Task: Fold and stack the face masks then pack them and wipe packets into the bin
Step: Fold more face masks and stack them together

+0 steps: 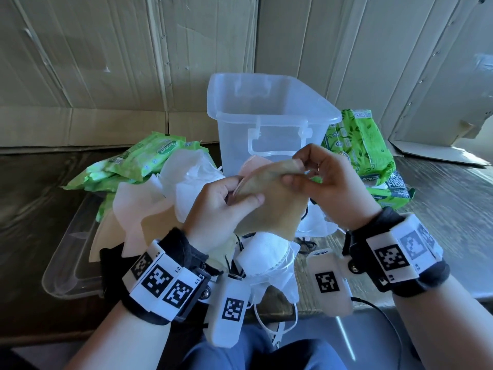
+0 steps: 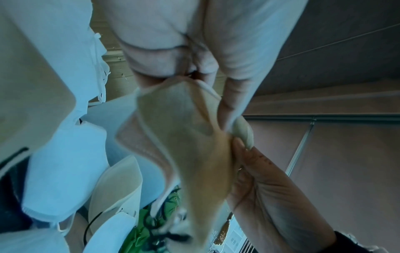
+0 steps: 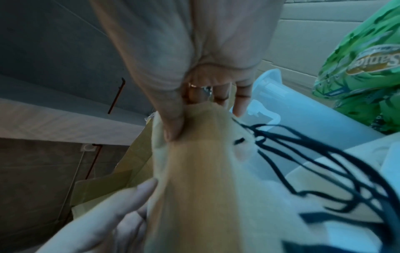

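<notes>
1. Tan mask (image 1: 269,198): soft matte fabric, folded to a curved half-moon, held above the worktop (image 1: 453,198) in front of the bin (image 1: 269,113).
2. Left hand (image 1: 218,209) grip pinches its left edge; right hand (image 1: 330,182) grip pinches the top corner.
3. Bin: clear plastic, rectangular, upright.
4. White, peach masks (image 1: 170,193) heaped below the hands, w/ black ear loops.
5. Glossy green wipe packets: left stack (image 1: 138,161) and right stack (image 1: 365,150) flank the bin.
</notes>
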Tool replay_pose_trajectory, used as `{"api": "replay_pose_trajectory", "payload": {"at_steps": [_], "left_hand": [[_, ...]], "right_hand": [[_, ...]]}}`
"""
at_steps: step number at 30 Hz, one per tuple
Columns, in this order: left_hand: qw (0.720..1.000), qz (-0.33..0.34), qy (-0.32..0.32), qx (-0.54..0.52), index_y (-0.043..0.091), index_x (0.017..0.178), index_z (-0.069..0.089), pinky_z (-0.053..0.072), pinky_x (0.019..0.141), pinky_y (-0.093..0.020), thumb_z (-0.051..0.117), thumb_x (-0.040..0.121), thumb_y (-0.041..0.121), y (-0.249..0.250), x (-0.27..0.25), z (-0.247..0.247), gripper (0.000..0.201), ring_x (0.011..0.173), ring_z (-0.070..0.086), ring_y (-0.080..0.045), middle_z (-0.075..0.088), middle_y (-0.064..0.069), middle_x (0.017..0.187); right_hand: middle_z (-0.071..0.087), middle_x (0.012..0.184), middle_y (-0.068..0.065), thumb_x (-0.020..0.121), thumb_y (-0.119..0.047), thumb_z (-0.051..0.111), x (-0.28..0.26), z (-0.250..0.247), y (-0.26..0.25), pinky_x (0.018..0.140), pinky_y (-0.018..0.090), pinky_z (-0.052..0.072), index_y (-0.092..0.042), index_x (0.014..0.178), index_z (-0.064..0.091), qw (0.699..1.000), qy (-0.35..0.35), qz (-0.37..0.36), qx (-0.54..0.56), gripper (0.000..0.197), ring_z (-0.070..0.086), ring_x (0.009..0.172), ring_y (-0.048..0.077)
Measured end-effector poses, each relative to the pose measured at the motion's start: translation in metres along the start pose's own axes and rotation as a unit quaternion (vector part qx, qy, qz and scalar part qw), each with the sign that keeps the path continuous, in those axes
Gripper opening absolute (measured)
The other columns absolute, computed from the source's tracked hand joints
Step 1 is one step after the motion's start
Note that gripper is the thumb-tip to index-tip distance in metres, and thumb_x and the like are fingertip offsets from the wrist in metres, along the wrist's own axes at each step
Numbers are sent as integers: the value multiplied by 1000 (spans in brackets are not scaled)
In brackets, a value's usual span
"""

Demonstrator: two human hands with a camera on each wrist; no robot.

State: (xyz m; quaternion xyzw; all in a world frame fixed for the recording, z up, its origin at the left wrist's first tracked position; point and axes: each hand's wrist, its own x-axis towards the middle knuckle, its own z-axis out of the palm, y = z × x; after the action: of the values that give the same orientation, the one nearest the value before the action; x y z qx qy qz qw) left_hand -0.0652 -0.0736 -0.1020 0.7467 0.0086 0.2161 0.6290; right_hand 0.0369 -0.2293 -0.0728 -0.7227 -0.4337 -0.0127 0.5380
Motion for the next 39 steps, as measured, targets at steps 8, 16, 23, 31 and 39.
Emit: {"api": "replay_pose_trajectory", "payload": {"at_steps": [8, 16, 23, 31, 39], "left_hand": [[999, -37, -29, -16, 8, 90, 66, 51, 70, -51, 67, 65, 27, 0, -3, 6, 31, 77, 63, -38, 67, -26, 89], [999, -1, -38, -8, 32, 107, 47, 45, 88, -23, 56, 83, 2, 2, -4, 4, 39, 93, 60, -6, 63, 4, 105], [997, 13, 76, -5, 36, 114, 46, 46, 80, -21, 57, 85, -6, -6, -1, -1, 52, 78, 61, -11, 65, -4, 86], [992, -39, 25, -113, 43, 118, 47, 55, 61, -24, 26, 99, 41, 14, -5, 1, 28, 70, 68, -15, 71, -6, 84], [986, -118, 75, -94, 16, 76, 69, 48, 74, -27, 51, 90, 2, -4, -4, -5, 27, 77, 60, -17, 68, 0, 76]], "right_hand": [[55, 73, 0, 70, -22, 65, 7, 10, -1, 62, 28, 43, -39, 96, 55, 999, -23, 39, 23, 33, 54, 68, 15], [52, 102, 5, 81, -54, 53, 3, 21, 6, 88, 33, 45, -15, 126, 44, 981, -70, 94, -153, 60, 55, 94, 15], [67, 80, 16, 70, -36, 64, -1, 10, 0, 70, 47, 49, -6, 85, 66, 993, 42, 43, -102, 34, 60, 75, 35], [52, 87, 1, 74, -43, 56, -3, 30, -6, 70, 33, 37, -6, 79, 60, 967, 74, -41, -241, 38, 51, 80, 24], [66, 102, 1, 85, -32, 56, -17, 24, -14, 89, 20, 43, -12, 93, 69, 976, -160, -24, -143, 26, 60, 98, 10]]}}
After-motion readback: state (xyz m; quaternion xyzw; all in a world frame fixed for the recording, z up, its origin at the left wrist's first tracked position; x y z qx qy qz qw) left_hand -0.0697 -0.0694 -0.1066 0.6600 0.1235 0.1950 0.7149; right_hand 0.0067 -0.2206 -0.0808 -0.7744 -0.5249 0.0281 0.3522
